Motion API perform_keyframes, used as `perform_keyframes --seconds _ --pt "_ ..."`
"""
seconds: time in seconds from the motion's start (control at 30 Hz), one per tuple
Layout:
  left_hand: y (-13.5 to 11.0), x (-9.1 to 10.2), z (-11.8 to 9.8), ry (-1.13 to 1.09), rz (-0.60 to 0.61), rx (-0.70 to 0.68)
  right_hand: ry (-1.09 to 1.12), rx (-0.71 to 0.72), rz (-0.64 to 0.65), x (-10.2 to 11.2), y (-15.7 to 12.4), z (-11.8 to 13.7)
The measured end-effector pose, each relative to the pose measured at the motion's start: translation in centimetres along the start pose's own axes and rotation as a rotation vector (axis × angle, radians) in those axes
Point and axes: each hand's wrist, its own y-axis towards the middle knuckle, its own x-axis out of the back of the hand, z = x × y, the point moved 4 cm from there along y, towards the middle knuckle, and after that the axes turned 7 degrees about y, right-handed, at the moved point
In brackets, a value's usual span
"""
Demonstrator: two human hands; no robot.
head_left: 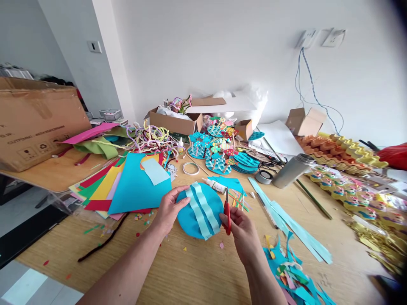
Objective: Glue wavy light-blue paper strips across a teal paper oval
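Observation:
My left hand [168, 209] grips the left edge of a blue paper disc [190, 216] that has pale blue wavy strips [203, 209] laid across it. My right hand [243, 233] is closed round the red handles of a pair of scissors [227, 212], blades pointing up beside the disc's right edge. The disc is held just above the wooden table [190, 271].
Coloured paper sheets [127, 186] lie left, a glue bottle [214, 185] and tape ring [190, 168] behind the disc. Finished blue discs [219, 156], cardboard boxes [173, 120], a steel flask [291, 170], long pale strips [292, 224] and paper scraps [292, 275] lie around.

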Motion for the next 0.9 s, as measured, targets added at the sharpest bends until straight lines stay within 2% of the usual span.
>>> perform_keyframes --seconds 0.13,0.23,0.3,0.47,0.57,0.7,0.9 --pt "0.3 0.2 0.3 -0.027 0.002 0.000 -0.043 0.000 -0.053 0.3 0.1 0.3" --pt "0.7 0.9 0.6 -0.063 -0.076 -0.008 -0.170 0.017 -0.099 1.0 0.4 0.0" --pt "0.8 1.4 0.7 -0.089 -0.136 -0.018 -0.355 0.066 -0.092 1.4 0.5 -0.3" --pt "0.9 2.2 0.3 -0.108 -0.231 -0.064 -1.035 0.268 -0.050 0.9 0.1 -0.7" --pt "1.0 2.6 0.3 -0.146 -0.302 -0.063 -1.221 0.298 0.038 0.0 -0.3 -0.9" --pt "1.1 2.7 0.5 -0.197 -0.310 -0.044 -1.252 0.290 0.060 -0.4 -0.3 -0.9" --pt "1.0 2.1 0.7 -0.241 -0.246 0.015 -1.013 0.280 -0.006 0.0 0.2 -0.5"
